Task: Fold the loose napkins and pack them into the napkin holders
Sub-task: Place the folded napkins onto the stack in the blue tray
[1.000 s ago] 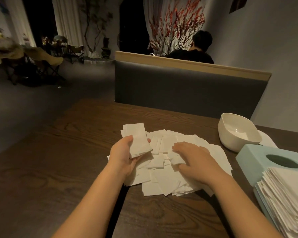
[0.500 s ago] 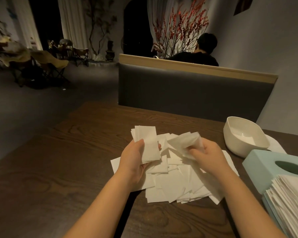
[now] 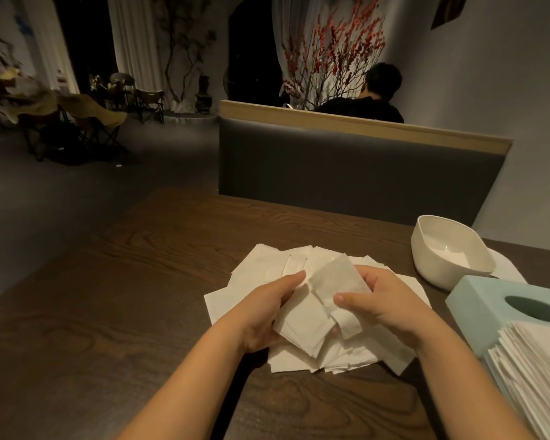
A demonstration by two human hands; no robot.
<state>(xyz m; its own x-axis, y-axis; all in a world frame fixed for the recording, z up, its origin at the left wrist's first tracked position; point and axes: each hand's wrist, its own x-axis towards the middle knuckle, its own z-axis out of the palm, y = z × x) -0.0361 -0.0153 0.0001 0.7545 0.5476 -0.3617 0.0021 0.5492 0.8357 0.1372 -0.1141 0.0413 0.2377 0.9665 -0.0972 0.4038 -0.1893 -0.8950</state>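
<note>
A heap of loose white napkins (image 3: 267, 265) lies spread on the dark wooden table (image 3: 124, 296). My left hand (image 3: 269, 308) grips a small stack of folded napkins (image 3: 302, 328) from the left side, just above the heap. My right hand (image 3: 385, 304) pinches a single thin napkin (image 3: 337, 281) with thumb on top and lays it over that stack. To the right stand a pale blue napkin holder (image 3: 477, 300) with an oval opening and a thick stack of folded napkins (image 3: 534, 369) in front of it.
A white bowl-shaped holder (image 3: 448, 249) sits at the back right of the table on a white lid or mat. A grey padded bench back (image 3: 346, 166) stands behind the table. A person sits beyond it, facing away. Chairs stand on the floor at left.
My right hand picked a single napkin off the heap and brought it across onto the stack. My left hand lowered its stack and tilted it toward the right hand.
</note>
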